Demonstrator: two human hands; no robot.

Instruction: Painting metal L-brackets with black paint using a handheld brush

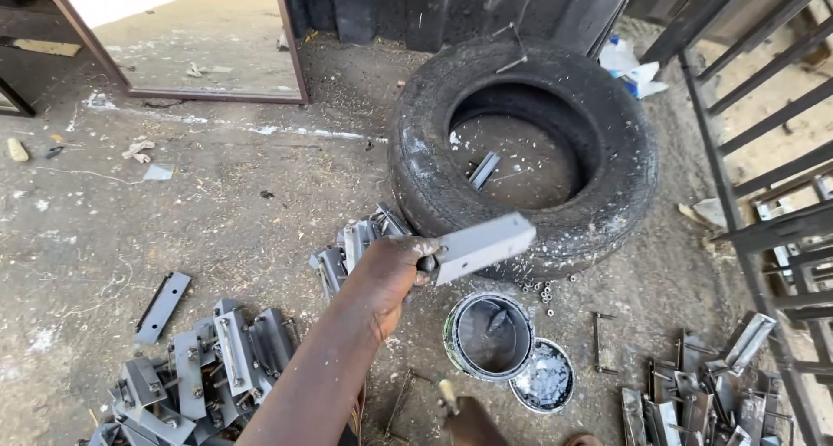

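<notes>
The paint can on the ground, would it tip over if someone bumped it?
Probably not easily: the paint can stands upright on flat dirt and looks squat and wide. It holds grey paint, so it is likely heavy for its size. With its lid off beside it, a hard shove could slop paint out.

1 tyre (521, 151), 1 paint tin (488, 335), 1 lid (542, 378).

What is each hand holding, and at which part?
The left hand grips a grey metal piece at its near end. The right hand holds a thin handle, perhaps a brush; its tip is hidden.
</notes>
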